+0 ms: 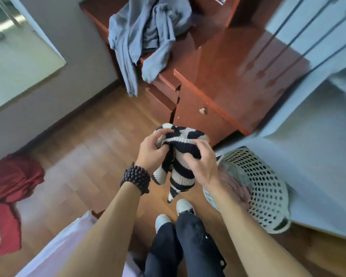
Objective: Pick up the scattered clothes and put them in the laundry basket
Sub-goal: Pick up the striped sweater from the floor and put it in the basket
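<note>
- While both hands are raised in front of the body, a black-and-white striped knit is clutched between them: left hand clenched on its upper left fold, right hand gripping the bunched ribbed part; its tail hangs free above the floor.
- The laundry basket (white, perforated) is seen just right of the hands, beside the bed; some pinkish fabric is already inside, so part of the task is judged done.
- The striped piece is not yet in the basket.
- Still left: a grey garment draped over the edge of the red-brown table, and a red garment crumpled on the floor at far left.
- Progress is judged roughly midway.
</note>
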`<state>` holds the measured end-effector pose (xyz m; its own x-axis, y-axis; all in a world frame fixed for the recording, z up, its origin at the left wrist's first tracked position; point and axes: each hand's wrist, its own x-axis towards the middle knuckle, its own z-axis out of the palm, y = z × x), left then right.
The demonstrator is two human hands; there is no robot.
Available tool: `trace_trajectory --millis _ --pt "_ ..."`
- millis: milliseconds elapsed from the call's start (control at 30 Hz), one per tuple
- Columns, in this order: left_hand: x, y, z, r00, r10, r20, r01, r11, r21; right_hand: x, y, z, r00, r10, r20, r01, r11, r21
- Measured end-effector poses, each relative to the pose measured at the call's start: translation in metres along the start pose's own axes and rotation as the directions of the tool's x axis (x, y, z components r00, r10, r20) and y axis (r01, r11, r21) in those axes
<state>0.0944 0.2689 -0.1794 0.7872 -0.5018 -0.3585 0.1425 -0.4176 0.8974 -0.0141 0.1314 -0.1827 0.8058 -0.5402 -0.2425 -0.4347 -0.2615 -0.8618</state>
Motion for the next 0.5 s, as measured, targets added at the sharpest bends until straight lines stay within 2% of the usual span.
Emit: trace_trajectory --millis 200,333,433,500 --pt "-0.024 0.034 0.123 0.972 0.042 0.232 -0.055 0.997 0.050 -0.063 0.059 -0.103 0.975 0.093 -0.204 -0.095 0.996 0.000" --pt "-0.031 0.045 0.197 0.944 0.040 0.329 -0.059 0.997 0.047 -0.084 0.101 -0.161 0.946 0.144 -0.292 -0.142 0.989 0.027" --pt "-0.031 0.034 0.251 0.928 -0.011 0.372 0.007 1.000 0.014 -0.092 0.143 -0.193 0.927 0.200 -0.318 -0.211 0.978 0.000" --pt "-0.026 0.024 0.292 0.894 -0.084 0.441 0.091 0.996 0.006 -0.094 0.179 -0.213 0.916 0.217 -0.338 -0.244 0.969 -0.039"
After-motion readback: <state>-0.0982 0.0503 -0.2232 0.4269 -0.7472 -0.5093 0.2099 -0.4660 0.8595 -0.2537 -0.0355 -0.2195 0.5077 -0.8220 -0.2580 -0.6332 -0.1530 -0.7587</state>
